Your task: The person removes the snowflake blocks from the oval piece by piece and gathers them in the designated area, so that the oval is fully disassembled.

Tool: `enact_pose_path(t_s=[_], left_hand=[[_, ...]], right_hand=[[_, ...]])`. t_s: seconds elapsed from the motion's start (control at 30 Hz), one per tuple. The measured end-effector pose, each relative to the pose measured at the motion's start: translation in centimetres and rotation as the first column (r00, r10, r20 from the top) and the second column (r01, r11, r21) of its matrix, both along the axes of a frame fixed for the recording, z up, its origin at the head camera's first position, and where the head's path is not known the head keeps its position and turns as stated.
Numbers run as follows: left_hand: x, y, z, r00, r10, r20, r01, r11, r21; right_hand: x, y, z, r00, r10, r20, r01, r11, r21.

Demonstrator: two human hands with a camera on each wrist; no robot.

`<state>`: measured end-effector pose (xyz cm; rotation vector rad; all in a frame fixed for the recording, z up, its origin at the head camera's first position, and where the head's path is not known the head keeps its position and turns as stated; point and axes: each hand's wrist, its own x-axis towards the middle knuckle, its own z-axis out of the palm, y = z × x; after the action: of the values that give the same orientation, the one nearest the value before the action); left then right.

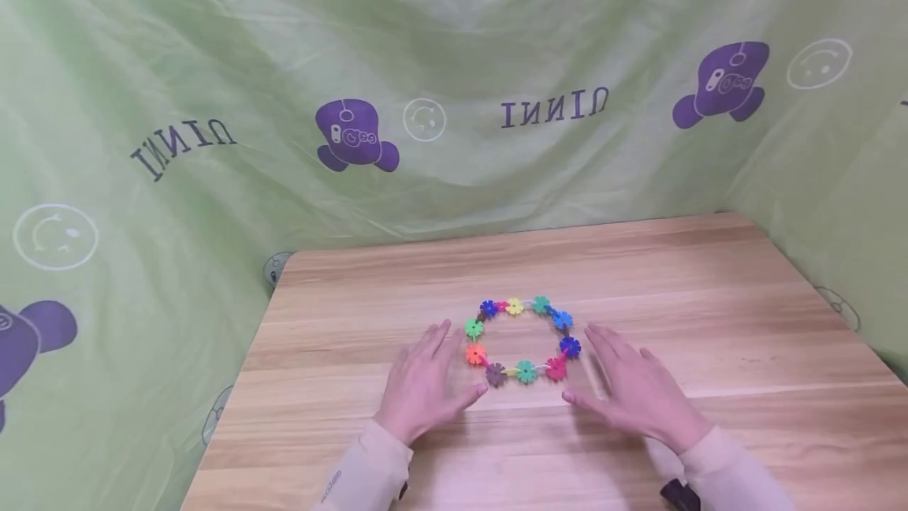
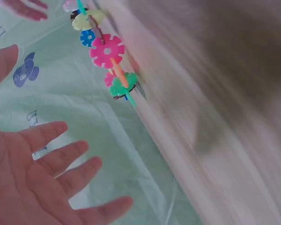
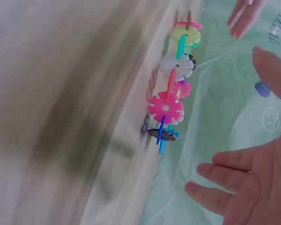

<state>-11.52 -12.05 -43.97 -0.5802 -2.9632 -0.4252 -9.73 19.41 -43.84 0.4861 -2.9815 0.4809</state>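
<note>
Hands first: left hand (image 1: 426, 381) and right hand (image 1: 631, 389) rest flat on the near part of the wooden table (image 1: 745, 322), fingers relaxed and spread, grasping nothing. Between them, just past the fingertips, lies a ring of colourful snowflake discs (image 1: 521, 340). Further back hangs a green printed sheet (image 1: 454, 61).

Both wrist views smear the table (image 2: 215, 117) into blur.

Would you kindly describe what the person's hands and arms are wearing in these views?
Both the left hand and the right hand are bare, with no gloves or rings visible. Each arm wears a light beige long sleeve; a dark item sits at the right cuff.
</note>
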Motion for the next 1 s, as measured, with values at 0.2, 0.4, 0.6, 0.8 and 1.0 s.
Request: enact_pose_path(t_s=[0.2,0.4,0.6,0.8,1.0], left_hand=[[-2.7,0.3,0.7,0.985,-0.040,0.170,0.002,0.975,0.221],[-5.2,0.3,0.9,0.952,-0.049,0.302,-0.067,0.930,0.361],[-7.4,0.1,0.7,0.913,-0.108,0.393,-0.107,0.867,0.487],[-10.0,0.8,0.5,0.870,-0.174,0.462,-0.134,0.817,0.561],[-12.4,2.5,0.0,0.831,-0.208,0.516,-0.130,0.829,0.544]], right_hand=[[-1.3,0.3,0.4,0.992,-0.025,0.126,0.049,0.980,-0.195],[-2.5,0.8,-0.1,0.980,-0.055,0.191,0.116,0.939,-0.323],[-3.8,1.4,-0.4,0.943,-0.083,0.323,0.234,0.853,-0.466],[-5.2,1.9,-0.9,0.892,-0.086,0.444,0.334,0.786,-0.520],[-6.2,1.7,-1.6,0.861,-0.109,0.497,0.393,0.763,-0.513]])
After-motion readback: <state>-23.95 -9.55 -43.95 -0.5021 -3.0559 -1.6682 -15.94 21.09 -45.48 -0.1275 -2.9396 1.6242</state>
